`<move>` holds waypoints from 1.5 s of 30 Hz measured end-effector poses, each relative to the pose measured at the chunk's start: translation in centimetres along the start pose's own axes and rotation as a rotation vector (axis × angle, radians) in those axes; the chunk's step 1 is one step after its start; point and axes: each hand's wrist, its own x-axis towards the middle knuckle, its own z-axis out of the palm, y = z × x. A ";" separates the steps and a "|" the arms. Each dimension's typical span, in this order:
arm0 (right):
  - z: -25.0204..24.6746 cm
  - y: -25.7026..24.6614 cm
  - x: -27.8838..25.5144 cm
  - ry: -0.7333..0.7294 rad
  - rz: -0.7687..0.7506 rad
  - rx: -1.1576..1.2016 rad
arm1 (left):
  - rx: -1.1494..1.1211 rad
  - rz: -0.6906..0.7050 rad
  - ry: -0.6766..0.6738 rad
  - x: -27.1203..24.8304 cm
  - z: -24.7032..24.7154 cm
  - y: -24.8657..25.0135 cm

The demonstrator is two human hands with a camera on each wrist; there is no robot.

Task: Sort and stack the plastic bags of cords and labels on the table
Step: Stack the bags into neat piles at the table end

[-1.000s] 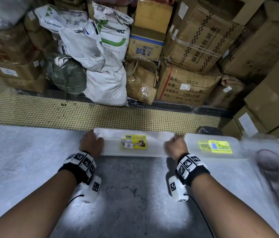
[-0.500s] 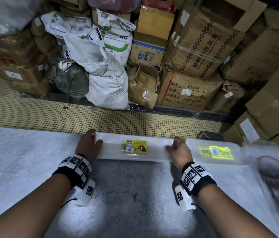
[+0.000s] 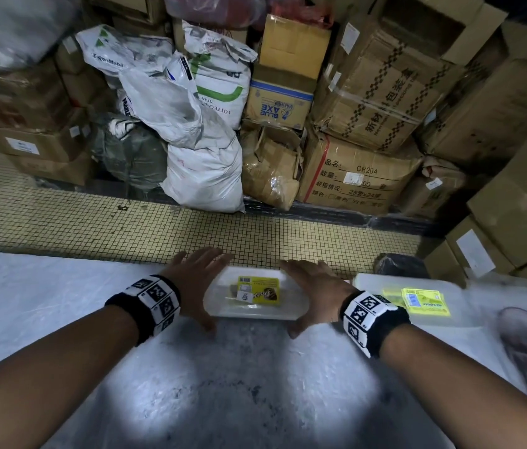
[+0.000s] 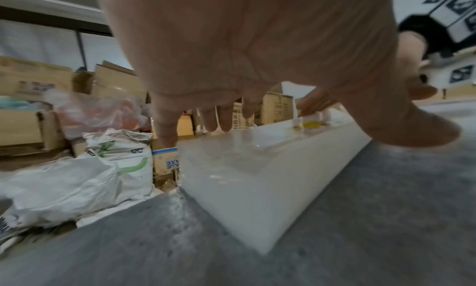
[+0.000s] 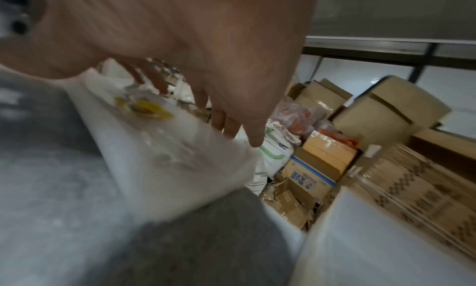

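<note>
The grey table (image 3: 61, 319) carries a flat, milky-clear plastic bag (image 3: 255, 311) near its far edge, with a yellow label (image 3: 260, 290) inside at the middle. Its long axis runs left to right. A second bag (image 3: 379, 283) with a bright yellow label lies just beside it on the right. The left hand (image 3: 195, 280) and right hand (image 3: 315, 288) stand at the two short ends, palms down, fingers stretched forward and spread, gripping nothing; they seem to hover slightly above the ends, but blur makes this uncertain.
</note>
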 end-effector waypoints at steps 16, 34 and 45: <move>1.5 2.1 3.2 -0.072 0.031 -0.050 | 0.057 0.056 -0.106 2.0 -0.6 -0.4; 1.0 2.1 3.1 -0.065 0.009 -0.066 | 0.015 0.092 -0.087 1.8 -0.6 -0.7; 1.2 2.5 3.5 -0.063 -0.005 -0.107 | 0.028 0.089 -0.076 1.7 -0.5 -0.6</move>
